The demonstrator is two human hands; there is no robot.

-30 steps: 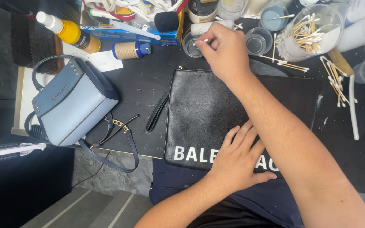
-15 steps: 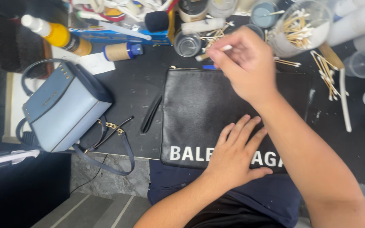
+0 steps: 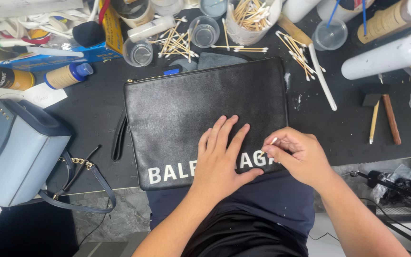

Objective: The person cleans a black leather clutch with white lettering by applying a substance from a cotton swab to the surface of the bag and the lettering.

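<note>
A flat black leather pouch (image 3: 186, 104) with white lettering along its lower edge lies on the dark worktop. My left hand (image 3: 222, 154) rests flat on it, fingers spread, pressing over the lettering. My right hand (image 3: 297, 154) pinches a cotton swab (image 3: 270, 143) at the pouch's lower right corner, its tip close to the white letters and just right of my left fingers.
A pale blue handbag (image 3: 17, 152) with a chain strap sits at the left. Loose cotton swabs (image 3: 177, 43), a cup full of swabs (image 3: 249, 19), small clear cups (image 3: 138, 52), bottles (image 3: 67, 75), white tubes (image 3: 386, 57) and brushes (image 3: 391, 119) crowd the back and right.
My right hand came down from the swabs at the back of the table to the pouch's lower right corner, carrying a swab. My left hand stayed flat on the pouch.
</note>
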